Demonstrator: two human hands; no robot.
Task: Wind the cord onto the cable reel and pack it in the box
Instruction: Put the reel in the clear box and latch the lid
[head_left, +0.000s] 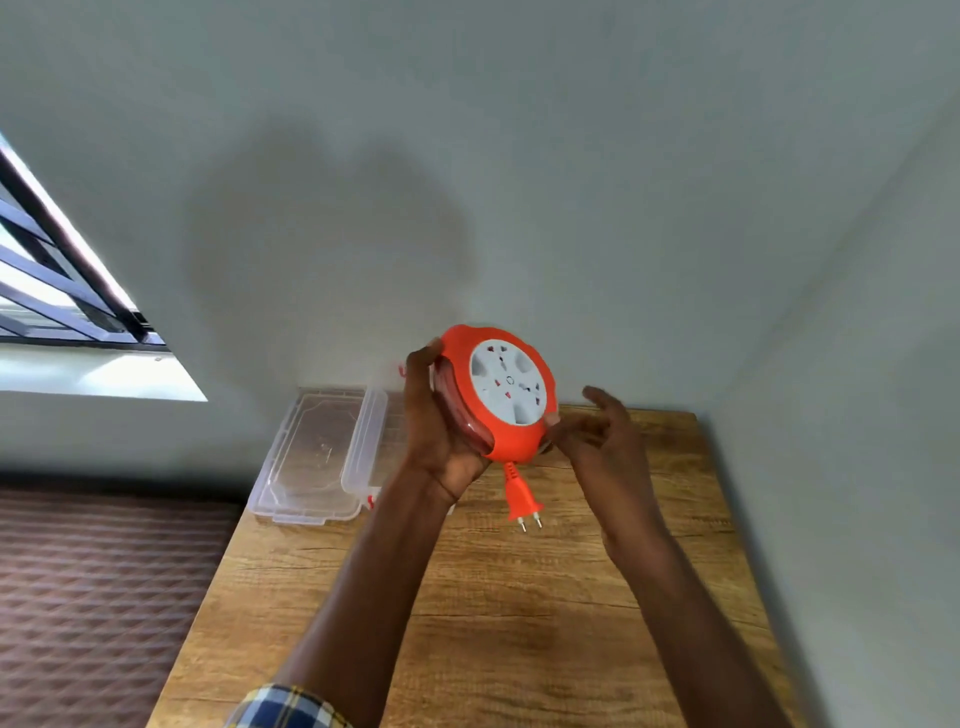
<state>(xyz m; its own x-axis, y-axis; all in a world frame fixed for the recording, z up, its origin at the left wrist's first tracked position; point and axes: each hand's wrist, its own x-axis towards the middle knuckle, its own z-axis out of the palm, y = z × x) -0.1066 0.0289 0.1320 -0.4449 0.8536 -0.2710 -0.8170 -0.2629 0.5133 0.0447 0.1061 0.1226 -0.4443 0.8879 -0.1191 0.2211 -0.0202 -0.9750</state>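
Wall (519, 156): grey, plain, behind the desk's far edge and along its right edge; a soft shadow falls on it above the reel
Desk (519, 623): wood-grain top, far right corner set into the corner of the walls
Bed cover (93, 597): brown, quilted in a diamond pattern, beside the desk's left edge
Window (47, 260): dark bars, bright sill beneath, left of the desk on the far wall
Box (387, 415): clear plastic, open, at the desk's far left corner; mostly hidden behind the left hand, so its contents cannot be told
Lid (311, 452): clear plastic, lying flat on the left of the box, overhanging the desk's left edge; red latch pieces show near the box
Cable reel (506, 389): orange round housing with a white socket face, held up in the air above the far part of the desk, face tilted toward the camera; red cord shows wound inside its rim
Left hand (436, 431): fingers and thumb curled round the reel's left rim, gripping it from the side
Right hand (602, 441): at the reel's lower right edge, thumb and one finger pinching a small part there, the other fingers spread apart
Plug (524, 501): orange, two metal pins, hanging on a short length of cord below the reel, clear of the desk top
Sleeve (285, 706): blue, white and yellow check, on the left arm at the desk's near edge
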